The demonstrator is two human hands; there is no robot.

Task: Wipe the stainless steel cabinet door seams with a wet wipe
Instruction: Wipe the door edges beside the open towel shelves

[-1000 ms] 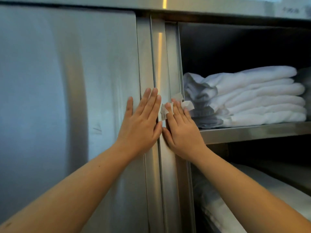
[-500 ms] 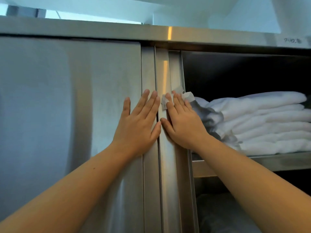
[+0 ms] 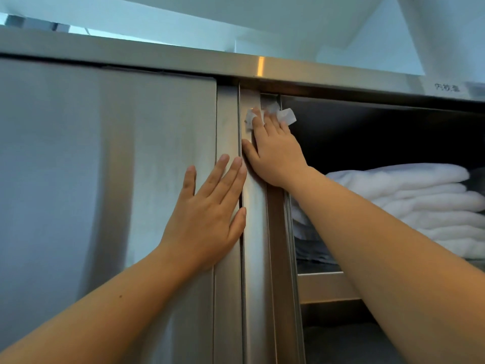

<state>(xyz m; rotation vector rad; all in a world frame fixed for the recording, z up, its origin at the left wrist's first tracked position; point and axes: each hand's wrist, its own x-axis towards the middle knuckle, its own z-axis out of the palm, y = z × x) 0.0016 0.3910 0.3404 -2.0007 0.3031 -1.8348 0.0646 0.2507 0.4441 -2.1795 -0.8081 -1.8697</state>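
View: head
Right hand [image 3: 273, 151]: fingers straight, pressing the wipe [image 3: 288, 117] flat on the door stile [image 3: 253, 232], just under the top rail [image 3: 157, 57].
Wipe: under the right fingertips, just beside the seam [image 3: 240, 137], with corners sticking out on both sides.
Left hand [image 3: 210, 216]: spread flat on the left door [image 3: 105, 179], fingertips at the seam, holding nothing.
Inside: towels [image 3: 420, 190] folded on a shelf [image 3: 325, 287].
Done: probably the seam's top end; no wet trace shows, so I cannot tell about the stretch below.
Left: likely the top corner and the other seams.
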